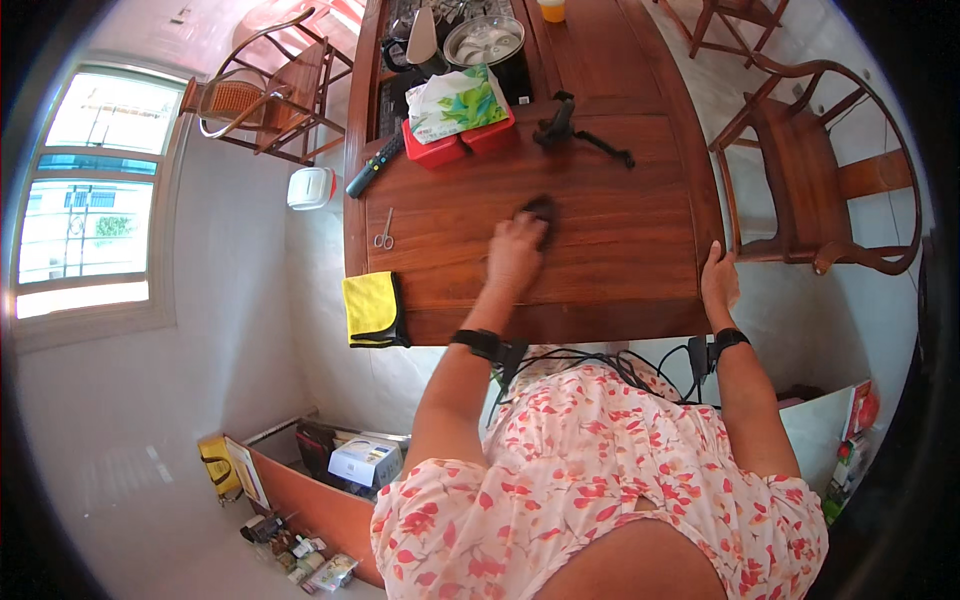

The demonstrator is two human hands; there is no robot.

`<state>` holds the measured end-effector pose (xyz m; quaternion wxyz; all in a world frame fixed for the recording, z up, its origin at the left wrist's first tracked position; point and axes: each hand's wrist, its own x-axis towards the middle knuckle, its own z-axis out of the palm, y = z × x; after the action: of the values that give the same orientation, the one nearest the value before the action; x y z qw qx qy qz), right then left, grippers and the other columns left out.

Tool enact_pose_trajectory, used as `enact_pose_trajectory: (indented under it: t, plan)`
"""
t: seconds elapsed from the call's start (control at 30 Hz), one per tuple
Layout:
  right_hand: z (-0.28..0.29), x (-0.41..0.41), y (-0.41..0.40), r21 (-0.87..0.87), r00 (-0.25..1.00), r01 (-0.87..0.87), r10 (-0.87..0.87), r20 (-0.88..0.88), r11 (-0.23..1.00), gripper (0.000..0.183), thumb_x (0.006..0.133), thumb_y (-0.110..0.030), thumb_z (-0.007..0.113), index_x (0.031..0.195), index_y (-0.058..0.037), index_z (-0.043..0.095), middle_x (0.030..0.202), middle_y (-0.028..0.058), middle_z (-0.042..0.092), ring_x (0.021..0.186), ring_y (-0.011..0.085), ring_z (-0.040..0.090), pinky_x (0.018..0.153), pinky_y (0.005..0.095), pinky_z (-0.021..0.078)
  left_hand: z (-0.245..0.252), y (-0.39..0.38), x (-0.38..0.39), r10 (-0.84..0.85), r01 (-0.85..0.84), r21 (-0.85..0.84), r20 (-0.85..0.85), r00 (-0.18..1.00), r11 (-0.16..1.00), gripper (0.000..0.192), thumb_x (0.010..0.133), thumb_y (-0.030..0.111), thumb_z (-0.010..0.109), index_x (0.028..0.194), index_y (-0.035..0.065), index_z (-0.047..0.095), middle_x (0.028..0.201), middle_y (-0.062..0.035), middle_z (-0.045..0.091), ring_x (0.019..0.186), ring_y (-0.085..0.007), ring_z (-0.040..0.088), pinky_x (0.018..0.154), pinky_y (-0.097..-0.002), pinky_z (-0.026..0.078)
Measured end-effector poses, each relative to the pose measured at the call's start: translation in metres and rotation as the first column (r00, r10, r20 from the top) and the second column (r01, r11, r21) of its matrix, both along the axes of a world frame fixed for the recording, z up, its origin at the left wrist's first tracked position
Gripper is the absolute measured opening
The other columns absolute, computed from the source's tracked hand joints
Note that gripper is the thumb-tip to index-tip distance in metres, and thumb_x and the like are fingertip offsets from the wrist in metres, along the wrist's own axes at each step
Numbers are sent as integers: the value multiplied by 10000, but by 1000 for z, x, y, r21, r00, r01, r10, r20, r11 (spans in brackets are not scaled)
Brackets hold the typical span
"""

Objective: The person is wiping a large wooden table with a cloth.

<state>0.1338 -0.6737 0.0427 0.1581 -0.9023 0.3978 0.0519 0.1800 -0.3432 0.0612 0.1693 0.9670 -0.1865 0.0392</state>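
Observation:
My left hand (514, 251) is over the wooden table (622, 262), shut on a small dark object (543, 207) pressed to the tabletop. Motion blurs both the hand and the object, so its kind cannot be made out. At the table's right edge, my right hand (720, 279) grips the rim. Left of my left hand lie small metal scissors (385, 231). A folded yellow cloth with black trim (371, 306) hangs slightly over the near left corner. Farther back sits a black folding stand (559, 129) with one leg stretched out.
A soft tissue pack (459, 105) rests on red boxes (435, 152), beside a dark cylindrical handle (369, 176). Behind are a metal pot (486, 41) and a cup of orange drink (553, 10). Wooden chairs (802, 165) flank the table. Black cables (611, 364) cross my lap.

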Motion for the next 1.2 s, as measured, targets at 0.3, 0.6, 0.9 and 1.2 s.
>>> enact_pose_trajectory:
  t: [0.3, 0.6, 0.9, 1.2]
  plan:
    - [-3, 6, 1, 22, 1000, -20, 20, 13, 1000, 545, 867, -482, 247, 972, -1, 480, 884, 188, 596, 820, 352, 578, 673, 460, 452, -16, 72, -1, 581, -601, 242, 155, 799, 762, 382, 669, 74, 495, 1048, 36, 515, 1038, -138, 492, 882, -329, 454, 746, -402, 388]
    - [-8, 6, 1, 4, 1000, -26, 26, -3, 1000, 546, 867, -483, 247, 995, -9, 486, 892, 184, 596, 820, 340, 581, 676, 449, 456, -2, -68, -51, -413, 413, -112, 20, 910, 904, 339, 643, 33, 513, 977, 73, 551, 1116, -112, 477, 922, -319, 468, 735, -389, 443]
    - [-12, 8, 0, 29, 1000, -19, 19, 8, 999, 547, 866, -474, 254, 1008, -3, 492, 917, 182, 593, 843, 340, 575, 701, 446, 450, -12, 95, -35, 484, -502, 148, 139, 864, 852, 364, 653, 48, 511, 1017, 45, 525, 1032, -141, 500, 930, -333, 455, 788, -403, 384]
    - [-8, 9, 6, 66, 1000, -20, 19, 15, 998, 552, 864, -475, 254, 1009, 2, 492, 925, 179, 592, 848, 343, 574, 707, 446, 448, -17, -20, -45, 52, -51, -31, 43, 998, 998, 399, 607, 8, 509, 1004, 53, 516, 1096, -148, 481, 960, -346, 435, 802, -407, 358]
